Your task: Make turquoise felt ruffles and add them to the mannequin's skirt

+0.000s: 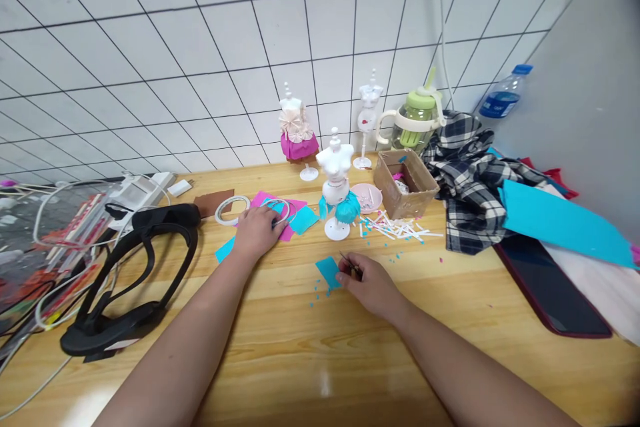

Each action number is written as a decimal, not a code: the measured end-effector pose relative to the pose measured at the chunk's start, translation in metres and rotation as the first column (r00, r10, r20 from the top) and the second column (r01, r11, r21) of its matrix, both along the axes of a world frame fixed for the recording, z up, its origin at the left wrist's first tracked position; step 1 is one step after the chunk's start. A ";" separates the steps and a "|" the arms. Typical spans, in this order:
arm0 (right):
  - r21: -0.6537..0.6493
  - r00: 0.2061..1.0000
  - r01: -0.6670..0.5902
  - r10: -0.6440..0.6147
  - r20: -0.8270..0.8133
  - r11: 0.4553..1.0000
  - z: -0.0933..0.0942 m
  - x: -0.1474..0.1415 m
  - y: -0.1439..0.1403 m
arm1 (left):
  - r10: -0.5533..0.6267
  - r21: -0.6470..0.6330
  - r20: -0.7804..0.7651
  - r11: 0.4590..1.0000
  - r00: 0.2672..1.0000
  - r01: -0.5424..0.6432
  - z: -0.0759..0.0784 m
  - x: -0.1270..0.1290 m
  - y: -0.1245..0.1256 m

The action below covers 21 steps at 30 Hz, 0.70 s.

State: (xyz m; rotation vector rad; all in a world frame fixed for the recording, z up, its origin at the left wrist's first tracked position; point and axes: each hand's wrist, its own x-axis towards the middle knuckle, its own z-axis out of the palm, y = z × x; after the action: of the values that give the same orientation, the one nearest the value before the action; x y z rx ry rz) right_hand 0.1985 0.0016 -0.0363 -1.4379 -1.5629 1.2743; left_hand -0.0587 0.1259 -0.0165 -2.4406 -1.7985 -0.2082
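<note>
Nearest on the wooden table [310, 360], the right hand [367, 283] rests low with its fingers drawn together into a narrow pinch around a thin dark tool [349, 264], whose tip points up and to the left; what kind of tool it is cannot be told. The fingertips touch the edge of a small blue paper piece [329, 272] that lies flat on the table, with tiny blue scraps [316, 292] scattered just beside it. A little farther back, the left hand [257, 230] lies palm down, its fingers loosely curled and fairly close together, pressing on the pink and blue paper sheets [295, 217]; its fingertips reach a thin wire ring [280, 208] on top of them, though whether they grip it cannot be told. Just beside that hand lies a white tape roll [231, 209]. Between and beyond the two hands stands a white mannequin [335, 183] wearing a blue fringe skirt, upright on its round base. To its right lie white paper strips [397, 227], a pink dish [367, 197] and a cardboard box [405, 180]. Near the tiled wall stand a mannequin in a pink skirt [297, 137], a bare mannequin [369, 113] and a green bottle [415, 121].
</note>
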 end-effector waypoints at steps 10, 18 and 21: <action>0.014 1.000 -0.021 0.020 0.015 1.000 0.001 0.001 -0.001 | -0.101 -0.064 0.054 0.992 0.993 0.104 0.005 0.001 -0.008; 0.010 1.000 -0.024 0.024 0.017 1.000 0.004 0.001 -0.001 | -0.049 0.142 0.046 0.989 0.998 0.042 0.031 -0.011 -0.039; -0.010 1.000 -0.005 0.005 0.008 1.000 0.005 0.002 -0.001 | 0.003 0.108 -0.069 0.994 0.998 0.004 0.028 -0.019 -0.061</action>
State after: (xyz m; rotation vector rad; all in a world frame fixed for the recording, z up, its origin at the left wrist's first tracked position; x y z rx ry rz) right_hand 0.2006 0.0006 -0.0318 -1.4475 -1.5690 1.2824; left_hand -0.0773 0.0652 0.0112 -2.3451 -1.7118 -0.2131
